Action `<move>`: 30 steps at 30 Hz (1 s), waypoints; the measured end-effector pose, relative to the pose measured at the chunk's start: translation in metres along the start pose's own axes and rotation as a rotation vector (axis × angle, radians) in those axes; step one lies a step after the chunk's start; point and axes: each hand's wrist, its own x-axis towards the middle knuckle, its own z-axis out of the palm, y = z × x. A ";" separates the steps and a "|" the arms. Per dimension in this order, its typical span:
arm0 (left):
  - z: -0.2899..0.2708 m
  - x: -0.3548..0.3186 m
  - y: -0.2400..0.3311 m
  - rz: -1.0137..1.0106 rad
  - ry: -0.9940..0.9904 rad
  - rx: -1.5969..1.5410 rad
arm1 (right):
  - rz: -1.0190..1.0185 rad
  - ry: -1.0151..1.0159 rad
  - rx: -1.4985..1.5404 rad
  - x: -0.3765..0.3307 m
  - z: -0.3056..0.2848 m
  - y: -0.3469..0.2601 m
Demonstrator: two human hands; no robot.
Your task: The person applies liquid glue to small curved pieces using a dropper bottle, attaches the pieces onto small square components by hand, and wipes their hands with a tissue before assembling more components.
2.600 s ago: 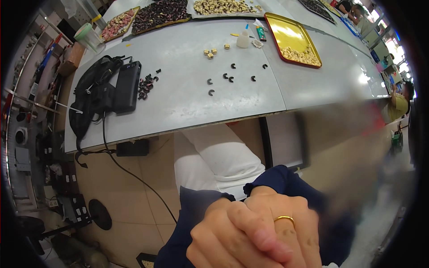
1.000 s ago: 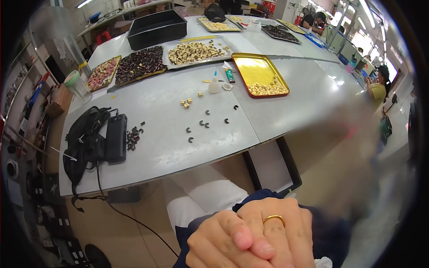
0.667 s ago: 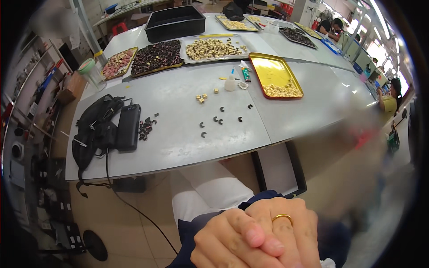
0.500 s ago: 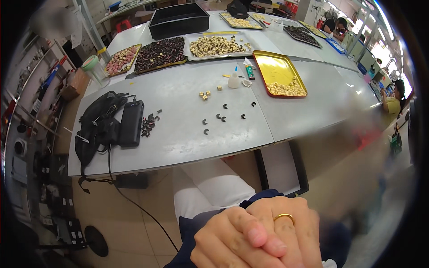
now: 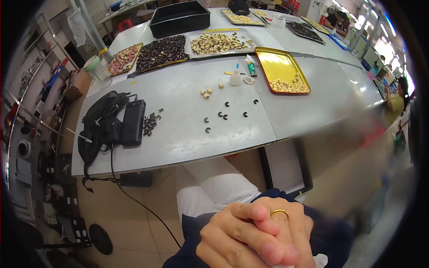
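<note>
Resting at six o'clock, the left hand [image 5: 237, 241] and right hand [image 5: 290, 232] lay clasped, fingers pressed together, ring [image 5: 280, 213] showing, well apart from the table [image 5: 187, 134] at twelve o'clock.

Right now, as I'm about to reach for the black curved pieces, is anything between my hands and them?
Nothing visible. The clasped hands sit over the lap, apart from the table; its near strip before the curved pieces is bare. The black pouch lies off to the left.

gold ring [image 5: 280, 213], yellow tray [image 5: 280, 67], grey table [image 5: 187, 129]
</note>
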 end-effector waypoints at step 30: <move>-0.016 0.017 -0.016 0.056 -0.295 0.155 | -0.091 0.177 0.079 0.006 0.020 0.006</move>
